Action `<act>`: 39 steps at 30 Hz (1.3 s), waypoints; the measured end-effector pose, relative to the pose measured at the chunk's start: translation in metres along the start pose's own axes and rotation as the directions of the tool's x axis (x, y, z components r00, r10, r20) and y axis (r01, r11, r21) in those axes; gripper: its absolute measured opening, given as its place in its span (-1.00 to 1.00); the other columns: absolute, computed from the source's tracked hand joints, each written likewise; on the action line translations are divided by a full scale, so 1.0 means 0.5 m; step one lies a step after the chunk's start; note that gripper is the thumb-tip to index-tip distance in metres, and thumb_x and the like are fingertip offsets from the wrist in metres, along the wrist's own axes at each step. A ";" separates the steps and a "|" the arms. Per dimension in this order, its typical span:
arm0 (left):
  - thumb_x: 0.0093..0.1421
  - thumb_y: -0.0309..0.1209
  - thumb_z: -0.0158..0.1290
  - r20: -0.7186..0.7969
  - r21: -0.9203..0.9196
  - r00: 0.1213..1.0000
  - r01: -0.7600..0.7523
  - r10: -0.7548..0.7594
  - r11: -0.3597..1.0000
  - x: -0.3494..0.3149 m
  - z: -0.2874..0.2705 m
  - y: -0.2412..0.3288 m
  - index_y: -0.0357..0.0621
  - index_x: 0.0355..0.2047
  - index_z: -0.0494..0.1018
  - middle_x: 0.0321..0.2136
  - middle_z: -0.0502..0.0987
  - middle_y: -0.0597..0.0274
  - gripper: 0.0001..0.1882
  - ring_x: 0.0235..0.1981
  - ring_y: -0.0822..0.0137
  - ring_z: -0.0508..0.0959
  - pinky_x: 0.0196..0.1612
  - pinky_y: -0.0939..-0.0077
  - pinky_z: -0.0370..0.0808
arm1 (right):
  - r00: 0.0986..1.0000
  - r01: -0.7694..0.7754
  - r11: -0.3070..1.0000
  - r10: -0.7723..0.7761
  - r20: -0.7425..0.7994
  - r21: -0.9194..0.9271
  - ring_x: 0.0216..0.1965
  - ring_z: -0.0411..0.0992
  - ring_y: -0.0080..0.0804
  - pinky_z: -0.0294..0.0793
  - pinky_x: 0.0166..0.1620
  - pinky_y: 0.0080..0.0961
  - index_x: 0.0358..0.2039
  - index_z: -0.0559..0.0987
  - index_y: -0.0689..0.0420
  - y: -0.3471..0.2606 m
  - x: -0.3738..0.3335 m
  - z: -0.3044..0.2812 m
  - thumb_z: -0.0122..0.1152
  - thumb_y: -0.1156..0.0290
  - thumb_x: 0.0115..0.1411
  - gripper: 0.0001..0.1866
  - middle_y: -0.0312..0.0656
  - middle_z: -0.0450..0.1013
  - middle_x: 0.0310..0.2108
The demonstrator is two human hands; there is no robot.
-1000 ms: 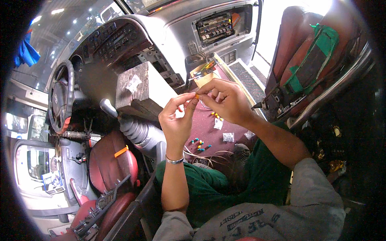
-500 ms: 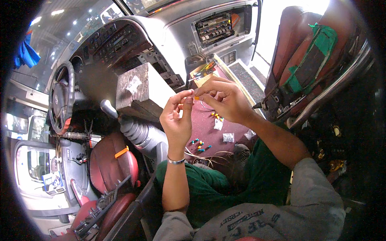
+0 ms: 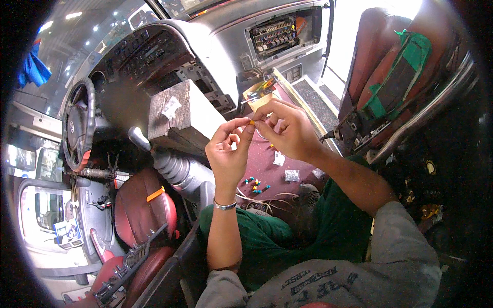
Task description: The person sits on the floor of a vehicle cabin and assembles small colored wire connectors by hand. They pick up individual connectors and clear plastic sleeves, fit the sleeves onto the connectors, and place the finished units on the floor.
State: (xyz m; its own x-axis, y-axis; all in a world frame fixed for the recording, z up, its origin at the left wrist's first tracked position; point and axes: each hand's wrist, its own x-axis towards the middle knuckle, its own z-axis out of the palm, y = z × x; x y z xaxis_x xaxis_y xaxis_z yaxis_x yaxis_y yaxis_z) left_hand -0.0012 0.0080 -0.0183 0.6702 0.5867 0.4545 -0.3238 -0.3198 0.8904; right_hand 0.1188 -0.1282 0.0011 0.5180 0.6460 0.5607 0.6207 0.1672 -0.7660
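My left hand [image 3: 227, 156] and my right hand [image 3: 288, 131] meet fingertip to fingertip over the floor. A small orange-yellow piece [image 3: 252, 122] is pinched between the thumb and forefinger of my left hand. From the other side, the fingertips of my right hand close on the same piece. Its exact kind is too small to make out. Below the hands, several small blue, green and yellow pieces [image 3: 255, 186] lie scattered on the dark red floor [image 3: 275, 177]. Small clear plastic bags [image 3: 291, 175] lie nearby.
Left of my hands stands a wooden block [image 3: 177, 110] with a small bag on top, beside the gear lever [image 3: 138, 138]. Ahead are an open fuse panel [image 3: 273, 38] and a box of tools [image 3: 262, 92]. Loose wires [image 3: 267, 203] lie near my feet; a red seat [image 3: 385, 66] stands right.
My left hand has shifted slightly to the right, its thumb and forefinger now closed on the orange-yellow piece. My right hand has turned a little and stays at the piece.
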 end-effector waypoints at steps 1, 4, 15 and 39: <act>0.26 -0.49 0.34 -0.003 0.011 1.000 0.015 -0.015 1.000 0.000 0.000 0.004 -0.29 -0.14 0.64 -0.27 0.67 0.32 -0.80 -0.37 0.64 0.47 -0.41 0.70 0.34 | 1.000 0.004 1.000 -0.004 0.000 -0.003 -0.34 0.56 -0.58 0.50 -0.43 -0.62 -0.18 0.64 0.19 -0.001 0.001 0.001 0.38 0.49 0.25 -0.85 -0.23 0.55 -0.27; 0.31 -0.44 0.30 0.012 0.103 0.999 -0.053 0.052 0.993 0.005 0.002 0.003 -0.30 -0.13 0.64 -0.26 0.67 0.31 -0.81 -0.36 0.62 0.50 -0.38 0.70 0.38 | 0.999 0.042 0.999 -0.042 -0.006 -0.004 -0.35 0.54 -0.59 0.49 -0.43 -0.63 -0.18 0.64 0.18 -0.007 0.003 -0.001 0.37 0.51 0.24 -0.86 -0.25 0.54 -0.28; 0.45 -0.37 0.12 0.105 -0.049 0.989 0.108 -0.103 0.993 0.004 -0.011 0.005 -0.27 -0.07 0.59 -0.36 0.64 0.29 -0.79 -0.38 0.58 0.55 -0.32 0.70 0.46 | 0.990 0.112 0.993 -0.115 0.084 0.037 -0.38 0.52 -0.60 0.49 -0.45 -0.66 -0.20 0.68 0.19 -0.013 0.006 -0.008 0.35 0.60 0.21 -0.86 -0.24 0.54 -0.22; 0.33 -0.44 0.27 0.074 0.065 0.997 0.011 -0.016 0.998 0.004 -0.018 -0.001 -0.26 -0.14 0.63 -0.30 0.69 0.29 -0.84 -0.35 0.60 0.54 -0.38 0.67 0.38 | 0.994 0.103 0.995 -0.102 0.040 -0.014 -0.37 0.51 -0.62 0.42 -0.43 -0.66 -0.20 0.69 0.14 -0.016 0.011 -0.016 0.37 0.55 0.23 -0.88 -0.28 0.56 -0.24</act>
State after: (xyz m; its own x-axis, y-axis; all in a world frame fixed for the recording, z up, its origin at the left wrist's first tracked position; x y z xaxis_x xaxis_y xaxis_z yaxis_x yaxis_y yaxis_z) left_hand -0.0058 0.0160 -0.0178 0.7229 0.5352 0.4370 -0.2720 -0.3610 0.8920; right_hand 0.1214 -0.1318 0.0128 0.4278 0.6546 0.6233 0.6790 0.2224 -0.6996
